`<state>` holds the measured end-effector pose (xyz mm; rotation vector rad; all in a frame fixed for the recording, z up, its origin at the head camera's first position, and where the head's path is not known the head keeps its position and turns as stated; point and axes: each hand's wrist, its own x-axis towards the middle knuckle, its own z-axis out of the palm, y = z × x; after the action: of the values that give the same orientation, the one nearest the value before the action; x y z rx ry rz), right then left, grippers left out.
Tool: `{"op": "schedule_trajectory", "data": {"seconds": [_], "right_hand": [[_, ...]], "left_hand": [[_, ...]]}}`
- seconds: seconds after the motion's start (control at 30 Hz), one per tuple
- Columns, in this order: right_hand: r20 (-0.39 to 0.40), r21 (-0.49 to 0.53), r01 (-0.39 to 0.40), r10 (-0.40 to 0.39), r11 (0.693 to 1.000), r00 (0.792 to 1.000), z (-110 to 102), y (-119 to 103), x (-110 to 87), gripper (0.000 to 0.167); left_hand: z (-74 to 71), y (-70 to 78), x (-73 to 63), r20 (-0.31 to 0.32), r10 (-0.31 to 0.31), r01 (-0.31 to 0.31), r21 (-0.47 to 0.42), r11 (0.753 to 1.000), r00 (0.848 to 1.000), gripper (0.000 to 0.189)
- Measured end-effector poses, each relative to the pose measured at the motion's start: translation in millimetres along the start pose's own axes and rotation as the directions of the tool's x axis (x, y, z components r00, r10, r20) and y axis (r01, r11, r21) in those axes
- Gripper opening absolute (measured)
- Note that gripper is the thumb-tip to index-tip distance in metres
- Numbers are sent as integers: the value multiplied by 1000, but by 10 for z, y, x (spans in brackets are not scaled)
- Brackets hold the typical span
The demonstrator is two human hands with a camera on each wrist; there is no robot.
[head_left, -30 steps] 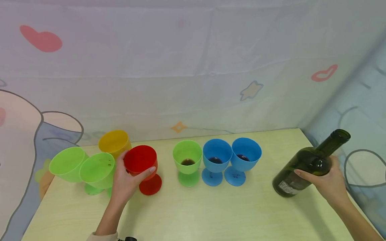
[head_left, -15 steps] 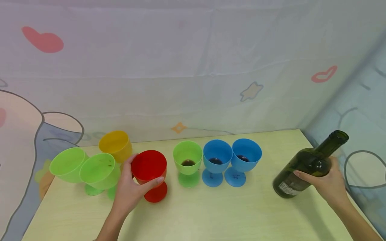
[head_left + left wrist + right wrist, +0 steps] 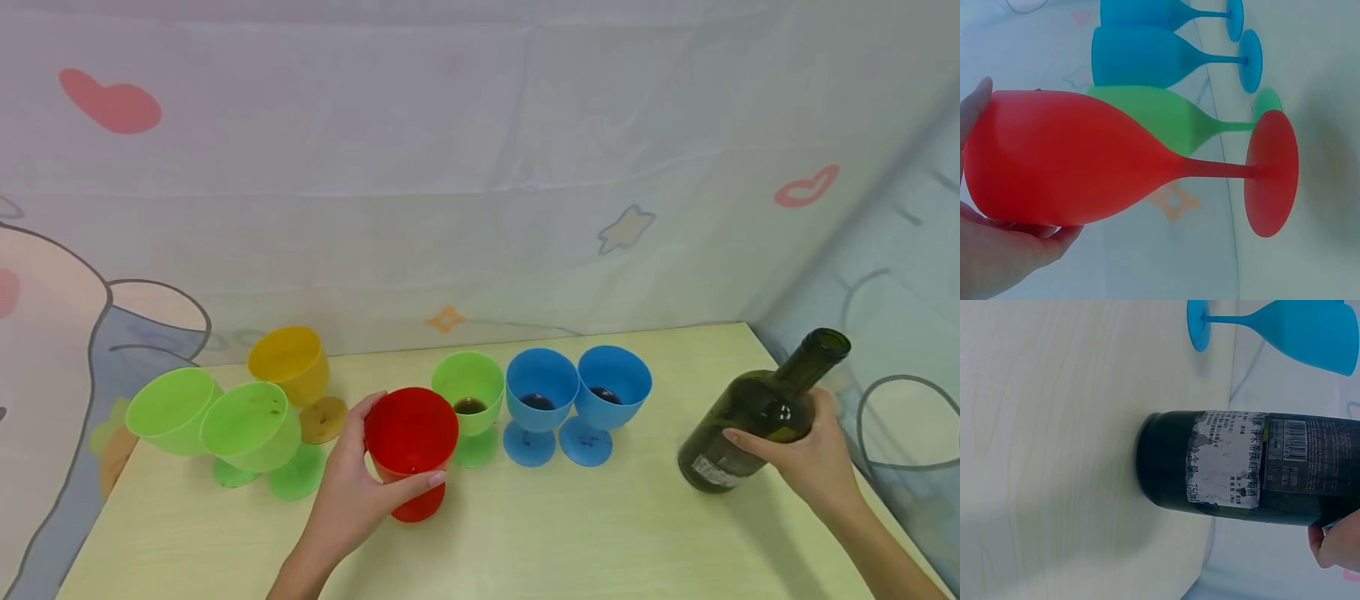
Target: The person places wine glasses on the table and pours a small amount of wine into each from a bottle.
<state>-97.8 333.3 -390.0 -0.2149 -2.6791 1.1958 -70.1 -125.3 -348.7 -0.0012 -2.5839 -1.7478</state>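
My left hand (image 3: 348, 492) grips the bowl of a red plastic wine goblet (image 3: 412, 429), thumb on the near side. The goblet is upright, its foot close over the table in the left wrist view. Just behind it stands a green goblet (image 3: 471, 379) with a little dark liquid, partly covered by the red one. Two blue goblets (image 3: 538, 379) to the right also hold dark liquid. On the right, my right hand (image 3: 813, 462) grips a dark green wine bottle (image 3: 742, 421) around its upper body. A white label (image 3: 1225, 459) shows low on the bottle.
At the left of the pale wooden table (image 3: 570, 533) stand a yellow goblet (image 3: 288, 362) and two green goblets (image 3: 247, 425) close together. A patterned cloth (image 3: 480, 167) hangs behind the table's back edge. Another cloth borders the right side.
My left hand has carried the red goblet right and nearer to me, away from the yellow and green group to before the liquid-holding green goblet. The bottle's neck has shifted slightly left.
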Motion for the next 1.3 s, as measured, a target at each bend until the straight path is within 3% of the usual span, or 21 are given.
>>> {"op": "schedule_trajectory", "data": {"seconds": [0.23, 0.83, 1.3], "right_hand": [[-1, 9, 21, -21, 1000, 1000, 31, -33, 5, 85], [6, -10, 40, -40, 999, 999, 75, -114, 17, 89], [21, -10, 111, -110, 994, 994, 87, -245, 51, 96]], "left_hand": [[86, 73, -52, 31, 6, -5, -24, 1000, 1000, 92], [230, 62, -37, 75, 45, -45, -1, 999, 996, 93], [314, 83, -39, 105, 49, -47, -23, 999, 993, 92]]}}
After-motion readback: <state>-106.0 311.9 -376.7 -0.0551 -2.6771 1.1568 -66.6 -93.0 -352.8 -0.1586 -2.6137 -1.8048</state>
